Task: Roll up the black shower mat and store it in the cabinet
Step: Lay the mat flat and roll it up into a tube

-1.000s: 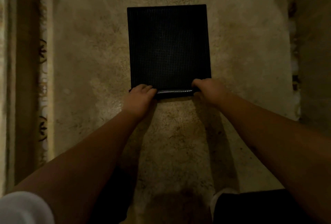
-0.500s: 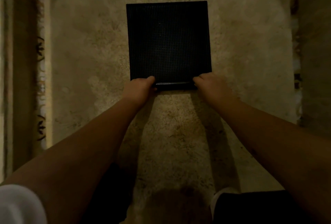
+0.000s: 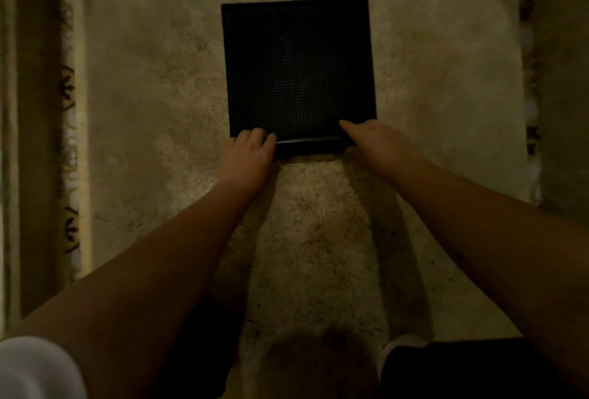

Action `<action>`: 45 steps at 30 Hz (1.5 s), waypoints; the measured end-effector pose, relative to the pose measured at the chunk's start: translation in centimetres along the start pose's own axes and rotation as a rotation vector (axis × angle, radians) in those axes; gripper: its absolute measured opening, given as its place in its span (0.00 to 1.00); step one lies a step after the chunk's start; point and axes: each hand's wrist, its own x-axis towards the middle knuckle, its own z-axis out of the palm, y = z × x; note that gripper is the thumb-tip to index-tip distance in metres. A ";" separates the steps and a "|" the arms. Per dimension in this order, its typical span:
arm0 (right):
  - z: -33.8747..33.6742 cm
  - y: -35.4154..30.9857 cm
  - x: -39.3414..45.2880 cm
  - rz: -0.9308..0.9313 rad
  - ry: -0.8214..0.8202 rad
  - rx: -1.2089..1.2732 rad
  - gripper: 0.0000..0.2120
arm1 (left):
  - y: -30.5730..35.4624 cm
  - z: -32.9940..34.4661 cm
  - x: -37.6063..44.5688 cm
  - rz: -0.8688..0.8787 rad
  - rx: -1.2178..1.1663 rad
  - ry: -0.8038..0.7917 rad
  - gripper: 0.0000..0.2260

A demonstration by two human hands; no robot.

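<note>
The black shower mat (image 3: pixel 298 67) lies flat on a beige shaggy rug, its gridded surface facing up. Its near edge is curled into a thin roll (image 3: pixel 309 145) with a faint shine along the top. My left hand (image 3: pixel 250 153) grips the roll's left end, fingers curled over it. My right hand (image 3: pixel 376 140) holds the roll's right end, with the fingers reaching over onto the flat part. The far edge of the mat lies flat. No cabinet is in view.
The beige rug (image 3: pixel 159 111) fills most of the floor. Patterned tiles (image 3: pixel 68 89) run along its left side and a darker strip (image 3: pixel 530 131) along its right. My knees in dark clothing sit at the bottom, and a white sleeve (image 3: pixel 35 370) shows at the bottom left.
Both hands have moved away from me with the rolled edge. The roll has taken in more of the mat, so the flat part is shorter.
</note>
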 end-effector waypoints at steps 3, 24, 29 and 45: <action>0.5 -0.1 -0.5 -0.032 0.076 0.035 0.15 | -0.4 -0.5 0.4 0.004 -0.018 -0.004 0.16; -0.7 -0.9 0.4 0.004 -0.044 -0.116 0.15 | 0.3 -1.5 1.2 0.012 -0.034 -0.069 0.11; -2.2 -1.1 0.9 -0.004 -0.210 -0.146 0.17 | 0.2 -1.4 0.2 0.018 -0.095 -0.188 0.14; -1.6 -0.7 1.2 -0.012 -0.108 -0.013 0.16 | -0.1 -1.2 0.6 0.044 -0.048 -0.031 0.14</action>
